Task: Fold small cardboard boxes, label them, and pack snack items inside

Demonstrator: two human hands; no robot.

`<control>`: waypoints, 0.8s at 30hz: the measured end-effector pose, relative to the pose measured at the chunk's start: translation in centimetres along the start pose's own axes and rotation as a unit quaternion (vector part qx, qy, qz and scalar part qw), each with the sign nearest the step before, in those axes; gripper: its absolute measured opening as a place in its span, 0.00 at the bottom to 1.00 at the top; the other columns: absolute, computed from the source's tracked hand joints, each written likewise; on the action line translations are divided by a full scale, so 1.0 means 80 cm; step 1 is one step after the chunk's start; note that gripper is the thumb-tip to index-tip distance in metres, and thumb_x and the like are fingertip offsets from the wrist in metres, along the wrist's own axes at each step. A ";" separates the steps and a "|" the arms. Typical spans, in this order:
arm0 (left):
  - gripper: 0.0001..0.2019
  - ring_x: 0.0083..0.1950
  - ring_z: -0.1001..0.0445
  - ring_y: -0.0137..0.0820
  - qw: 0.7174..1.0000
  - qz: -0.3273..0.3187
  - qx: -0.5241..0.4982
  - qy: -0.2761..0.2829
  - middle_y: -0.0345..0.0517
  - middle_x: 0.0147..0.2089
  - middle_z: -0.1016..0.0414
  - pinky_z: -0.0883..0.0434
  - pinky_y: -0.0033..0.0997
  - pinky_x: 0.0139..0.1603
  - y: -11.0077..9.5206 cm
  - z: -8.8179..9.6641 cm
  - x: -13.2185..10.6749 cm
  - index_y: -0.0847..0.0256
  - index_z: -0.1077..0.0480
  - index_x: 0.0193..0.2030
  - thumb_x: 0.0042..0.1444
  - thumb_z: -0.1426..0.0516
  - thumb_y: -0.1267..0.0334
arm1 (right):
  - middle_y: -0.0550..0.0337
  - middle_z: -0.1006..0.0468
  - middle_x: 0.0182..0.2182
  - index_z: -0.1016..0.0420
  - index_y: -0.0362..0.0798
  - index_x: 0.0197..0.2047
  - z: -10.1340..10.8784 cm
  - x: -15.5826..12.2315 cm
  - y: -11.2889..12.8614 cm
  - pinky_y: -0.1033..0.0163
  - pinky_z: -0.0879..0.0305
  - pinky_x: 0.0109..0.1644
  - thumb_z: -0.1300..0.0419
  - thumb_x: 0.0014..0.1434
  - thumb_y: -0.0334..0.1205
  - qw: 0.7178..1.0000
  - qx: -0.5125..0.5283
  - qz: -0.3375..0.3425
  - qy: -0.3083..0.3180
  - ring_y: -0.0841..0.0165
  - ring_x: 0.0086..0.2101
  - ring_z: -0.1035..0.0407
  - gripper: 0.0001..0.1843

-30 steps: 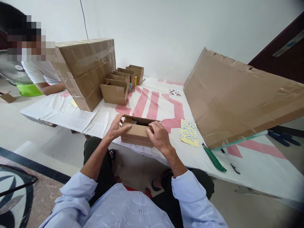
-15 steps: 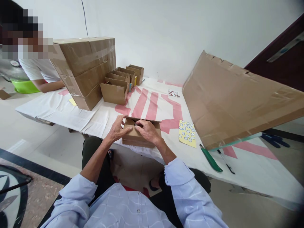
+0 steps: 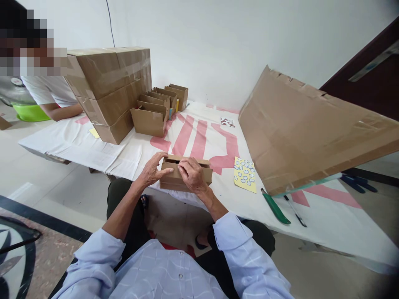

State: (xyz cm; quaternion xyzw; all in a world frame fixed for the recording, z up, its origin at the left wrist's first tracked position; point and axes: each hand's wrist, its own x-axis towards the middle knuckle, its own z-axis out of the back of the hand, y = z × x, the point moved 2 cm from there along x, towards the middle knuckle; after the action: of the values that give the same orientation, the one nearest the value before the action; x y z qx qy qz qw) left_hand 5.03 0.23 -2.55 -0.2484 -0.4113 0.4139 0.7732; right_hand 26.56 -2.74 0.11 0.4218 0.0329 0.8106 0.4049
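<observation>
A small brown cardboard box sits at the near edge of the cloth-covered table, directly before me. Only a narrow dark slit shows between its top flaps. My left hand clasps the left end, thumb along the near top edge and fingers over the far side. Curled over the middle of the box is my right hand, its fingers and thumb drawn together at the near flap. Whether the right fingertips also pinch something small is hidden.
Several open small boxes stand in a row beside a large taped carton stack. On the right are a yellow patterned card, a green-handled knife, a thin black tool and a big leaning cardboard sheet. A co-worker's arm rests far left.
The box's opening has narrowed as its flaps came closer together. My right fingers have curled up and risen from the opening. My left hand keeps its hold on the left end.
</observation>
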 end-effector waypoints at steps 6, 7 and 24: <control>0.16 0.72 0.31 0.49 0.994 -0.082 0.070 -0.007 0.55 0.69 0.26 0.33 0.55 0.75 -0.029 0.007 0.006 0.54 0.24 0.59 0.67 0.35 0.54 | 0.50 0.18 0.42 0.19 0.54 0.40 0.005 -0.007 0.008 0.50 0.25 0.54 0.45 0.75 0.39 0.997 0.047 0.012 -0.055 0.58 0.45 0.24 0.14; 0.13 0.72 0.31 0.50 0.992 -0.093 0.082 0.000 0.55 0.68 0.25 0.34 0.55 0.75 -0.033 0.007 0.008 0.54 0.23 0.57 0.68 0.36 0.56 | 0.50 0.18 0.42 0.19 0.54 0.40 0.006 -0.009 0.010 0.49 0.25 0.55 0.45 0.75 0.39 0.996 0.057 0.007 -0.065 0.58 0.45 0.24 0.14; 0.09 0.68 0.29 0.54 0.978 -0.073 0.172 0.092 0.56 0.64 0.23 0.28 0.59 0.62 -0.055 -0.016 0.037 0.56 0.20 0.42 0.58 0.42 0.68 | 0.59 0.19 0.25 0.17 0.48 0.33 -0.002 -0.042 0.032 0.67 0.51 0.17 0.33 0.55 0.61 0.789 0.355 -0.454 -0.213 0.74 0.15 0.38 0.23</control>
State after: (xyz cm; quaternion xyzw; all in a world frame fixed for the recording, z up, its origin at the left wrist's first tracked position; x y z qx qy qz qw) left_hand 8.95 0.33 1.21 -0.1186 -0.2779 0.3962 0.8671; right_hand 25.90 -6.70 -1.25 0.6344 0.4186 0.3544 0.5447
